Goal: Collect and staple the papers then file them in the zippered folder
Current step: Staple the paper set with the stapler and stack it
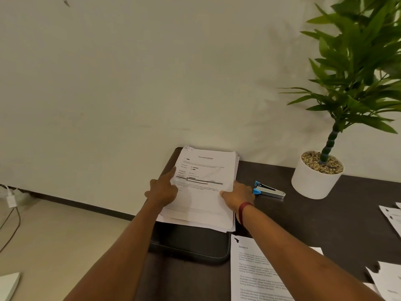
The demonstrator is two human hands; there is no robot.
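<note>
A thick stack of white printed papers point(204, 190) lies on a dark zippered folder point(191, 244) at the desk's far left corner. My left hand point(162, 190) rests on the stack's left edge, index finger stretched forward along it. At the stack's right edge sits my right hand point(237, 197), thumb on the top sheet, fingers hidden beside the pile; a red band circles that wrist. A blue and silver stapler point(268, 190) lies on the desk just right of my right hand, untouched.
A white pot with a green plant point(315, 174) stands at the back right. Loose printed sheets lie near me point(256, 272) and at the right edge point(390, 216). The dark desk point(314, 224) ends at the left; floor and cables are beyond.
</note>
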